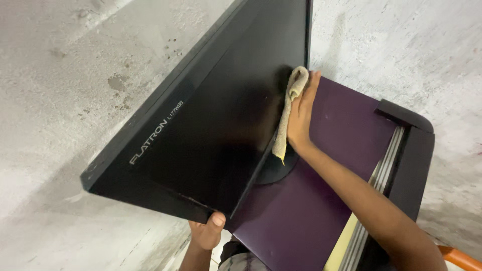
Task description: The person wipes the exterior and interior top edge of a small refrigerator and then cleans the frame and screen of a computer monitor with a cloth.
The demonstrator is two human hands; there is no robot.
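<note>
Your right hand (301,113) presses a beige cloth (288,113) flat against the dark screen of the black flat monitor (201,125), near the screen's right edge. The fingers of that hand lie together and stretched out over the cloth, pinning it to the glass rather than gripping it; the loose end of the cloth hangs down toward the monitor's round base (273,170).

Your left hand (208,232) steadies the monitor from below at its lower corner. The thumb is clamped over the bezel edge; the other fingers are hidden behind the frame, so you cannot tell how they sit.

The monitor stands tilted in this view, its base resting on a dark purple table (296,216). A black-framed part with pale metal rails (386,165) runs along the table's right side. Rough grey concrete wall (60,90) surrounds everything. No containers show here.
</note>
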